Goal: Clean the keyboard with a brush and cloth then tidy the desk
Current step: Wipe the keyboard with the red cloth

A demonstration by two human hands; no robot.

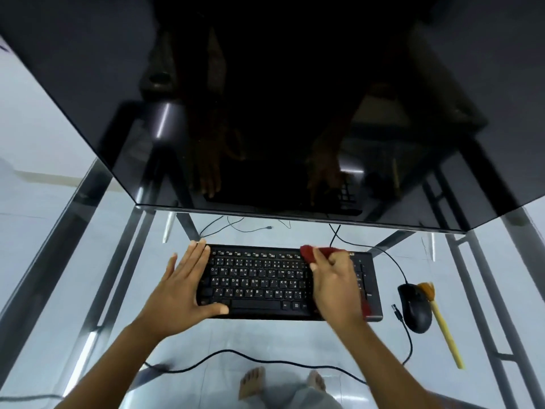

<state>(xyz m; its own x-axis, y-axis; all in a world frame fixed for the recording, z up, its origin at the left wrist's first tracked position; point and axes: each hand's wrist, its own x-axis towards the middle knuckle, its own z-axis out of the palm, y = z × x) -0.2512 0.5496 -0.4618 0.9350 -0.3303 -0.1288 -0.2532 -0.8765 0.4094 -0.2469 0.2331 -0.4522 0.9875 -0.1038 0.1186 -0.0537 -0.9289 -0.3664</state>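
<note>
The keyboard [289, 283] lies on the glass desk [206, 338], near the middle, just in front of the dark monitor [295, 113] at the far edge. The left hand [180, 286] is spread flat, its fingers lie on the left end of the keyboard and the thumb touches its near edge. The right hand [336, 286] is closed around a red cloth [309, 252] and presses it on the right part of the keyboard; one end of the cloth shows at the keyboard's far edge, another piece near its near right corner. The mouse [415, 308] rests toward the right edge of the desk, beside the keyboard. The brush [442, 323] lies just right of the mouse, bristles touching it, its handle pointing to the near edge.
</note>
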